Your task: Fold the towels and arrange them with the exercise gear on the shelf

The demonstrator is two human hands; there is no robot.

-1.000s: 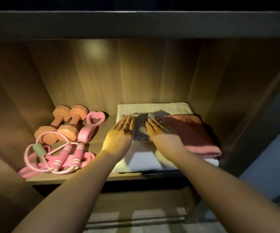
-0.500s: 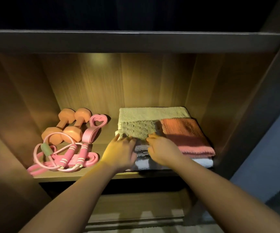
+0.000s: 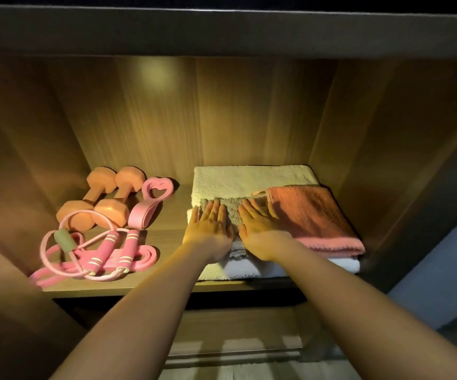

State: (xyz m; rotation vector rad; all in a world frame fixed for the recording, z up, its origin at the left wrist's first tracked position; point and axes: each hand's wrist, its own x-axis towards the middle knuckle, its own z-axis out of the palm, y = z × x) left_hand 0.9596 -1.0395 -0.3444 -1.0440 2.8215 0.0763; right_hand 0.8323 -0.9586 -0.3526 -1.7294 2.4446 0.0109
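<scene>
A folded white towel (image 3: 252,178) lies on the right half of the wooden shelf (image 3: 167,237). On top of it sit a small grey towel (image 3: 234,211) and, to its right, a folded pink towel (image 3: 315,215). My left hand (image 3: 211,229) and my right hand (image 3: 260,229) lie flat, palms down and fingers straight, side by side on the grey towel. Two orange dumbbells (image 3: 104,198), a pink heart-shaped grip (image 3: 153,204) and a pink jump rope with bands (image 3: 95,256) fill the shelf's left half.
The shelf is a lit wooden cubby with side walls, a back panel (image 3: 194,113) and an upper board (image 3: 222,31) overhead. A lower compartment (image 3: 235,338) shows beneath the shelf's front edge. A pale wall lies to the far right.
My hands drew back to the towel stack's front edge half a second ago, then slid forward and flattened on the grey towel again. The view has shifted a little.
</scene>
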